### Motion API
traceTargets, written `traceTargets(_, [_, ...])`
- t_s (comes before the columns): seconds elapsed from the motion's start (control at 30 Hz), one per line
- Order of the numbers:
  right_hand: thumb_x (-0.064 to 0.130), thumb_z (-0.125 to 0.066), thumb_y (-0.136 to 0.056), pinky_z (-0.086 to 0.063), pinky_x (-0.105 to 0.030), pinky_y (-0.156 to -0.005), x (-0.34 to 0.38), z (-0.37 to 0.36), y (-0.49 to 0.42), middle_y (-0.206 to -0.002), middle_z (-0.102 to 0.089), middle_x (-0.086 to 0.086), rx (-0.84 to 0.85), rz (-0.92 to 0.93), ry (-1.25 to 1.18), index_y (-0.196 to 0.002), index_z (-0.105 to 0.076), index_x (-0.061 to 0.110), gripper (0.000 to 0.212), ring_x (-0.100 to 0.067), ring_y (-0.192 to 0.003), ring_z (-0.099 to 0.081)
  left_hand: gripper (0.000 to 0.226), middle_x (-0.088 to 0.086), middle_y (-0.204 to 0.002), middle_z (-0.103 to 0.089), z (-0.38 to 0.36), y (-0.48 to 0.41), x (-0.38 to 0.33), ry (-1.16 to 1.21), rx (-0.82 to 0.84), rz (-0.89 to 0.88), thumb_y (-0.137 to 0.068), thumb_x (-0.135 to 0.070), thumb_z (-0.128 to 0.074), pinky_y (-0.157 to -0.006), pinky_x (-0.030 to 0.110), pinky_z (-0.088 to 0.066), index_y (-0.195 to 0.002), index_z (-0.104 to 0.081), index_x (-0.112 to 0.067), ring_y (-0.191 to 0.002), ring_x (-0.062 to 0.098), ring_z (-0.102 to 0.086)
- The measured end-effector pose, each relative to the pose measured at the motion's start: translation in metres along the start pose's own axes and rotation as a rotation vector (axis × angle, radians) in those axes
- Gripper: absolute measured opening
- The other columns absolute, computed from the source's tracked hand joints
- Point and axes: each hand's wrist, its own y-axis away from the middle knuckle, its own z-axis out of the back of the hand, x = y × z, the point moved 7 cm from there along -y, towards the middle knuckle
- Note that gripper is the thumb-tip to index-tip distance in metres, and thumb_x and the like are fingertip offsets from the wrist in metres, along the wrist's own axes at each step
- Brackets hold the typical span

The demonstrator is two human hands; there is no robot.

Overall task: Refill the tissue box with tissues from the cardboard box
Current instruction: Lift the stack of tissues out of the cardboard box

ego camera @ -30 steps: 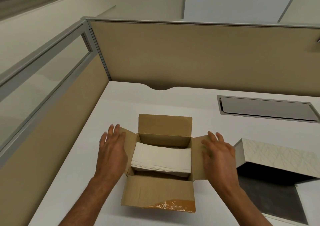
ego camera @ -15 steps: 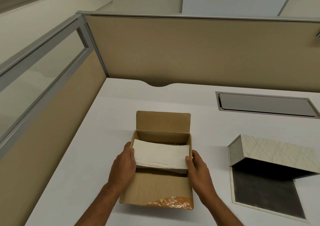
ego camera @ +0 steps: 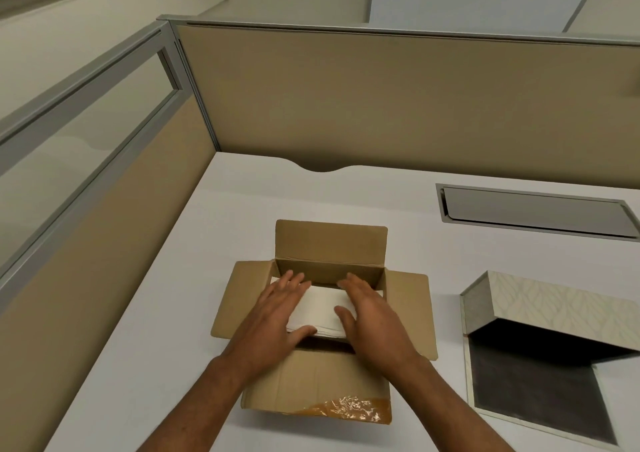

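**Both hands flat on the tissues inside the open carton**

Near the front edge of the white worktop [ego camera: 145, 313], roughly midway along it, a cardboard box [ego camera: 322, 386] sits with all four flaps folded outward. Its far flap stands upright, the side flaps lie out flat to left and right, and the near flap slopes toward the person, with a strip of crinkled clear tape [ego camera: 349, 410] along its lower edge. Inside the box lies a stack of white tissues [ego camera: 320, 308], its near edge showing the layered sheets.

The left hand [ego camera: 277, 313] rests palm-down on the left part of the stack, fingers spread and reaching toward the far wall of the box, thumb lying along the stack's near edge. The right hand [ego camera: 372, 316] lies palm-down on the right part, fingers held loosely together, thumb pointing inward across the tissues. Neither hand is closed around anything; whether the fingertips curl under the sheets cannot be told.

Toward the right edge of the worktop, well apart from the carton, the tissue box [ego camera: 554, 309] stands open: a pale patterned shell tilted up over a dark base panel [ego camera: 530, 392] lying flat. Farther back on the right, a grey cable hatch [ego camera: 533, 211] is set into the surface. Beige partition panels [ego camera: 381, 98] close off the back and left edges.
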Motion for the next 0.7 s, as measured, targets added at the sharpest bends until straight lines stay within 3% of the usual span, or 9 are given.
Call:
traceTargets(0.13, [0.035, -0.054, -0.099, -0.009, -0.040, -0.123, -0.004, -0.025, -0.018, -0.165, -0.022, -0.003, 0.215, 0.011, 0.211, -0.154, -0.023, 0.024, 0.064, -0.024, -0.152, -0.017, 0.077, -0.011, -0.166, -0.012, -0.007, -0.012, 0.003, -0.140, 0.165, 0.073, -0.090, -0.059, -0.054, -0.121, 0.034, -0.009, -0.154, -0.017, -0.036, -0.153, 0.013, -0.006])
traceTargets(0.2, [0.036, -0.057, -0.097, -0.007, -0.043, -0.123, -0.007, -0.031, -0.024, -0.165, -0.024, -0.005, 0.270, 0.002, 0.273, -0.155, -0.021, 0.022, 0.069, -0.026, -0.152, -0.018, 0.073, -0.008, -0.166, -0.016, -0.007, -0.016, 0.000, -0.162, 0.198, 0.071, -0.092, -0.061, -0.046, -0.123, 0.037, -0.012, -0.154, -0.019, -0.032, -0.153, 0.015, -0.008])
traceTargets(0.47, [0.044, -0.065, -0.090, -0.022, -0.048, -0.121, -0.012, -0.040, -0.038, -0.158, -0.037, -0.007, 0.395, -0.037, 0.371, -0.154, -0.023, 0.021, 0.080, -0.030, -0.143, -0.034, 0.074, -0.004, -0.164, -0.022, -0.008, -0.023, -0.004, -0.226, 0.214, 0.055, -0.093, -0.054, -0.052, -0.123, 0.033, -0.011, -0.155, -0.017, -0.029, -0.151, 0.017, -0.017])
traceTargets(0.7, [0.053, -0.075, -0.079, -0.025, -0.049, -0.120, -0.021, -0.048, -0.049, -0.158, -0.036, -0.005, 0.546, -0.104, 0.351, -0.153, -0.026, 0.023, 0.093, -0.031, -0.143, -0.034, 0.078, -0.005, -0.164, -0.023, -0.010, -0.021, -0.002, -0.225, 0.206, 0.024, -0.091, -0.056, -0.053, -0.122, 0.030, -0.011, -0.155, -0.016, -0.029, -0.150, 0.015, -0.018])
